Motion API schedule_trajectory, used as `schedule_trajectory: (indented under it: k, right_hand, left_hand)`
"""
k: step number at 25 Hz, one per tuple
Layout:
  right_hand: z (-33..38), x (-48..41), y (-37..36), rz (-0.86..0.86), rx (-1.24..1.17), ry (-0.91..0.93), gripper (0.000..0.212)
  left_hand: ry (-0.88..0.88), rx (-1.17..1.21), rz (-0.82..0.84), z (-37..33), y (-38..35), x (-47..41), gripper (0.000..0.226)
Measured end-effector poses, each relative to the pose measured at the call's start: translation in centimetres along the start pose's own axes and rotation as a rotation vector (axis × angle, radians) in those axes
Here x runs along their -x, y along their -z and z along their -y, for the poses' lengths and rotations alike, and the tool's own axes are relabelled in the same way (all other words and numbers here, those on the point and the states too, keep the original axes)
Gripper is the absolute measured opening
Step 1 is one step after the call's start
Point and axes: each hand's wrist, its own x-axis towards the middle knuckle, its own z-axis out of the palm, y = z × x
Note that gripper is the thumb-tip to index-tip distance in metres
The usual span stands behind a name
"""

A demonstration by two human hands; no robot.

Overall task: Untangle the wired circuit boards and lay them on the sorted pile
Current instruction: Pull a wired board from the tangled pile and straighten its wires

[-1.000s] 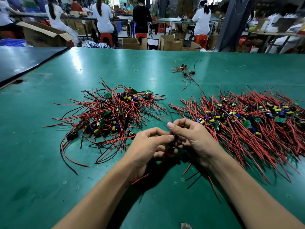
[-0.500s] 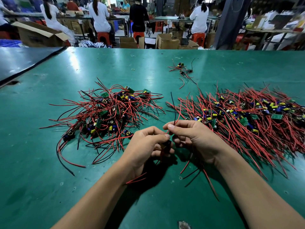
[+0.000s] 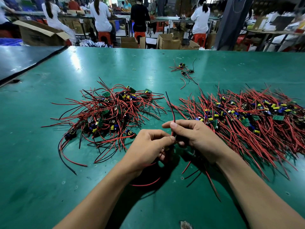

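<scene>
A small wired circuit board (image 3: 178,138), mostly hidden, is pinched between the fingertips of the left hand (image 3: 146,147) and the right hand (image 3: 198,139), just left of the sorted pile (image 3: 247,123). Its red and black wires (image 3: 171,113) stick up and trail below. If the board is carried across low, the trailing wires could be snagged on the sorted pile's near edge and neat strands dragged out. The tangled pile (image 3: 112,113) lies further left of the sorted pile. Far beyond the sorted pile, open cardboard boxes (image 3: 168,41) are seen; their contents cannot be made out.
</scene>
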Motion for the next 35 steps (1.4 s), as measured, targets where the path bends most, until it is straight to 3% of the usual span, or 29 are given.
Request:
schedule_trajectory:
  k: [10, 14, 19, 25, 31, 35]
  right_hand:
    - [-0.2, -0.6, 0.2, -0.374, 0.059, 0.138, 0.017]
    - [0.1, -0.7, 0.3, -0.248, -0.196, 0.075, 0.023]
    - [0.0, -0.6, 0.4, -0.114, -0.294, 0.028, 0.022]
    - [-0.5, -0.2, 0.5, 0.006, -0.114, -0.017, 0.024]
    - [-0.9, -1.0, 1.1, -0.219, -0.125, 0.118, 0.026]
    - [-0.9, -1.3, 0.8, -0.375, -0.157, 0.186, 0.012]
  left_hand:
    - [-0.005, 0.067, -0.105, -0.2, -0.5, -0.2, 0.017]
    - [0.002, 0.143, -0.029, -0.1, -0.6, 0.0, 0.014]
    - [0.083, 0.343, 0.01, -0.2, -0.7, 0.1, 0.01]
    - [0.153, 0.392, -0.047, -0.2, -0.6, 0.0, 0.011]
    - [0.189, 0.4, -0.036, -0.6, -0.3, -0.1, 0.006]
    - [0.198, 0.415, -0.019, -0.9, -0.3, 0.0, 0.006]
